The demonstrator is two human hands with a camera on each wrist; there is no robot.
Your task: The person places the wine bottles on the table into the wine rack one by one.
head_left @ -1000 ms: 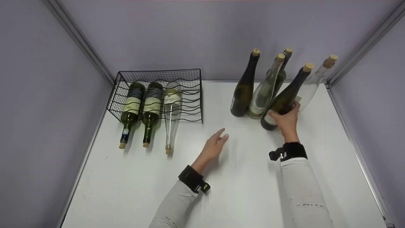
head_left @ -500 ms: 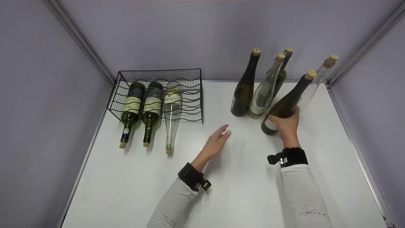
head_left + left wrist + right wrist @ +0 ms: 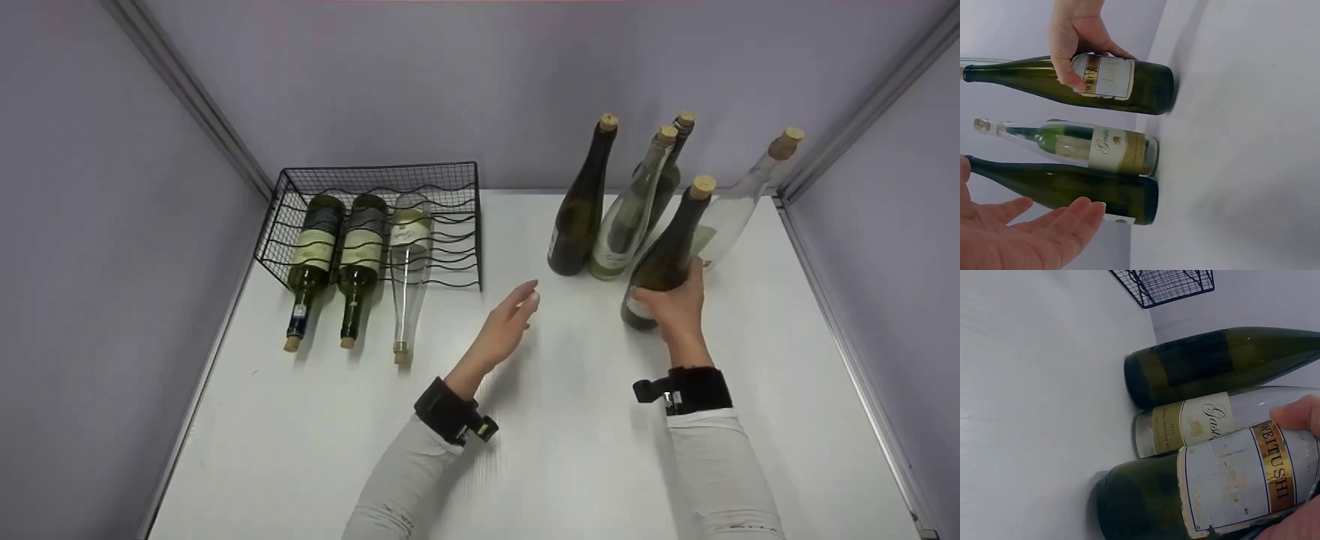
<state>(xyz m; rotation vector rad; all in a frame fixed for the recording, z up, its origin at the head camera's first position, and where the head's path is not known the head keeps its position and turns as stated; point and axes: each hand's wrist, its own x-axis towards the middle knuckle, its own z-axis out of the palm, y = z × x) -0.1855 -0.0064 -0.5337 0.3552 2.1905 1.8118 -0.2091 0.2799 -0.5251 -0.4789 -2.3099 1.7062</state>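
My right hand [image 3: 679,304] grips a dark green wine bottle [image 3: 670,238] by its labelled lower body, thumb on one side and fingers round the other. In the right wrist view its white label [image 3: 1230,475] with a gold band reads WEITUSHI. A cork tops this bottle, which stands nearly upright. My left hand [image 3: 504,330] hovers over the table between the rack and the bottles, fingers extended, holding nothing. From the left wrist view, the left fingers [image 3: 1081,225] overlap another dark green bottle [image 3: 1067,183]. Next to that stands a clear bottle [image 3: 1120,149] with a Gasto-like label.
A black wire rack [image 3: 478,225] at the back left holds two green bottles [image 3: 358,255] and a clear bottle [image 3: 407,300], lying with corks toward me. Behind the gripped bottle stand a green bottle [image 3: 670,176] and a clear bottle [image 3: 739,206]. Walls enclose the white table [image 3: 570,450].
My right hand has drawn the dark bottle toward me, away from the clear one at the right, and its neck has swung left and more upright. The left hand has risen slightly.
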